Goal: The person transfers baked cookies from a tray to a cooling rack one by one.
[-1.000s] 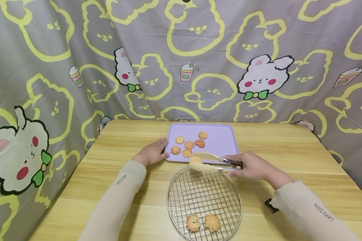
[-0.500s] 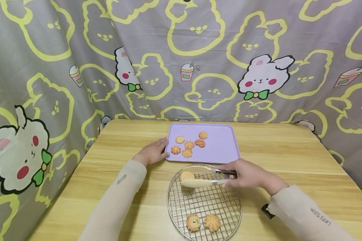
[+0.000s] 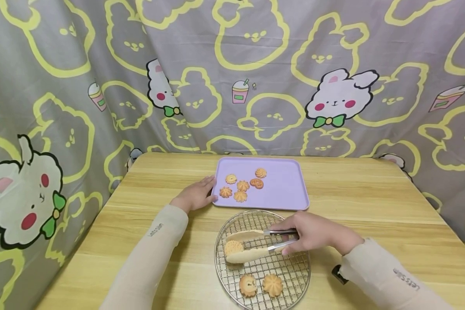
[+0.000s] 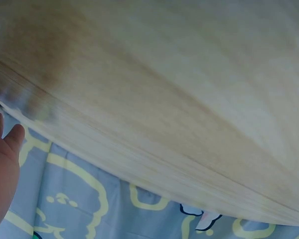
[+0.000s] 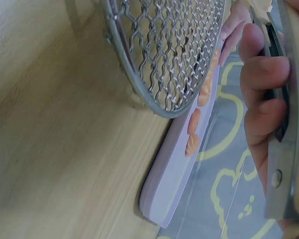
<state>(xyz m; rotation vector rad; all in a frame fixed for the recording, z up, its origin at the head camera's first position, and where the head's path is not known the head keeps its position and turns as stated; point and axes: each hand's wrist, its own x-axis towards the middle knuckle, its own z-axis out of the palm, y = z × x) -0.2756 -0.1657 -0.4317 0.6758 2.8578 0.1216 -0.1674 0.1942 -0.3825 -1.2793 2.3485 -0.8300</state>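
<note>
My right hand (image 3: 314, 232) grips a pair of tongs (image 3: 252, 255) with cream tips and metal-and-black handles; its curled fingers (image 5: 266, 72) show in the right wrist view. Between the tong tips is a round cookie (image 3: 233, 248), over the left part of a round wire rack (image 3: 308, 262). Whether the cookie touches the mesh I cannot tell. Two more cookies lie near the rack's front: one with a dark-marked centre (image 3: 248, 286) and a flower-shaped one (image 3: 273, 286). My left hand (image 3: 195, 196) touches the left edge of a purple tray (image 3: 283, 183), fingers extended.
Several cookies, among them a pretzel-shaped one (image 3: 256, 183), lie on the left half of the tray, which stands just behind the rack. Both are on a wooden table (image 3: 356, 185). A patterned grey curtain (image 3: 271, 120) hangs behind it.
My right hand has drawn the tongs and the cookie from the tray's front edge toward me and slightly left, over the rack. My left hand has stayed at the tray.
</note>
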